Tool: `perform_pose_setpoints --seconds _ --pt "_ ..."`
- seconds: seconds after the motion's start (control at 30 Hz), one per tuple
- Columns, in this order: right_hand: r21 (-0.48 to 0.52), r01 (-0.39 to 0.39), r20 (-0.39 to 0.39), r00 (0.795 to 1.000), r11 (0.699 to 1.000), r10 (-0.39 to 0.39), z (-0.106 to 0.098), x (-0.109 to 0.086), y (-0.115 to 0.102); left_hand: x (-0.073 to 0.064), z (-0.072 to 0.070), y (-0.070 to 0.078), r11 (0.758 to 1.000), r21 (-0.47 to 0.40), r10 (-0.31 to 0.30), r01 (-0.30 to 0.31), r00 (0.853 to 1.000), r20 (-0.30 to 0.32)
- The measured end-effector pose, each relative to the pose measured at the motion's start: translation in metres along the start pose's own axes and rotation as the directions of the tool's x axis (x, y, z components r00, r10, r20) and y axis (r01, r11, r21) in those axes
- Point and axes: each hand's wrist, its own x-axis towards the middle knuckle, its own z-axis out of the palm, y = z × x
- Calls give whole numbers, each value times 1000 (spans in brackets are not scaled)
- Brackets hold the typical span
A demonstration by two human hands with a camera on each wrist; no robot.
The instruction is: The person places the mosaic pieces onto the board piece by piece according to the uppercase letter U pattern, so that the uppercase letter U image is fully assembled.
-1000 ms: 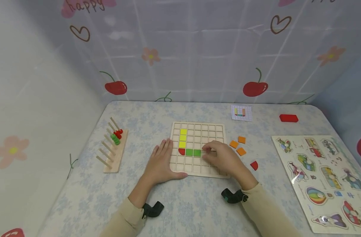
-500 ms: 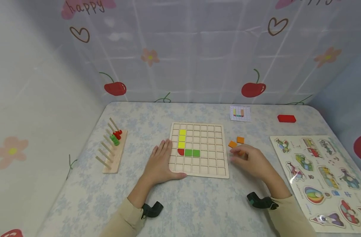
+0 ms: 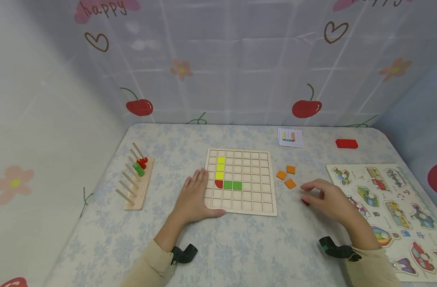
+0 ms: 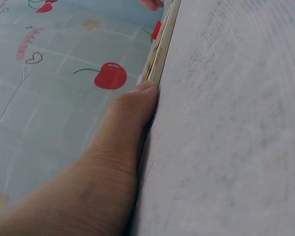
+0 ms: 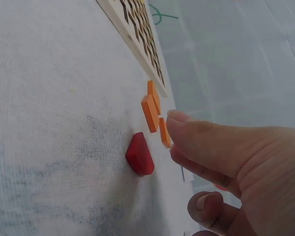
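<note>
A wooden grid board [image 3: 254, 199] lies mid-table. It bears several yellow squares [image 3: 220, 167] in a column, a red quarter-round piece [image 3: 219, 184] below them and two green squares [image 3: 232, 185]. My left hand [image 3: 191, 201] rests with straight fingers along the board's left side, its thumb [image 4: 128, 108] against the near edge. To the right of the board, my right hand [image 3: 331, 203] hovers over a loose red quarter-round piece [image 5: 140, 155], partly hidden in the head view. Thumb and fingers are apart and hold nothing. Three orange squares [image 3: 290, 183] lie between that hand and the board.
A wooden peg stand [image 3: 141, 195] with green and red beads is at the left. Behind the orange squares lies a pattern card [image 3: 290, 138]. A red block [image 3: 346, 143] sits at the back right, and a picture puzzle board [image 3: 369, 211] takes up the right side.
My right hand has moved right from the board, past the orange squares, to the loose red quarter-round piece. The left hand has stayed on the board's edge.
</note>
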Motion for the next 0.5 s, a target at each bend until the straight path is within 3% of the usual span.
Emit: perform_pose_setpoints --seconds 0.5 --pt "-10 -14 54 998 1000 15 1 -3 7 1 1 -1 1000 10 -8 8 1000 12"
